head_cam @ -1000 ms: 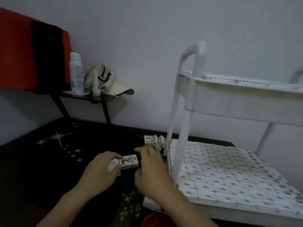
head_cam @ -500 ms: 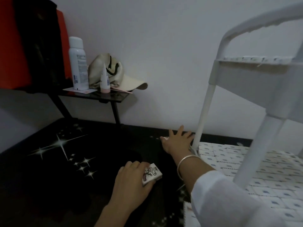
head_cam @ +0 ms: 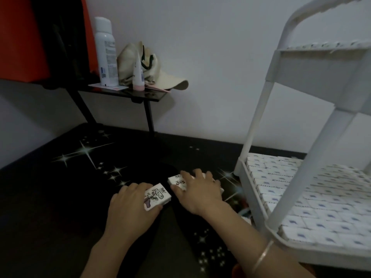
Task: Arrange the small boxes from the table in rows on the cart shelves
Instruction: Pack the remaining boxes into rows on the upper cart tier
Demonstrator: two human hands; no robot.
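Observation:
My left hand (head_cam: 130,209) grips a small white box with a dark drawing (head_cam: 157,197) just above the black tabletop (head_cam: 60,197). Beside it, my right hand (head_cam: 198,192) lies over a cluster of small boxes (head_cam: 176,181) on the table, fingers curled round them. The white cart (head_cam: 301,177) stands at the right. Its lower shelf (head_cam: 251,183) is packed with rows of small white boxes (head_cam: 313,197). More boxes line the upper shelf (head_cam: 329,63).
A small black stand (head_cam: 124,95) at the back left carries a white spray bottle (head_cam: 105,53), a small dropper bottle (head_cam: 138,73) and a beige cap (head_cam: 160,75). A red and black object (head_cam: 36,37) fills the top left. The wall is close behind.
My right hand has pulled back from near the cart's leg and now covers a cluster of boxes next to my left hand. My left hand keeps its box. The view has tilted down slightly.

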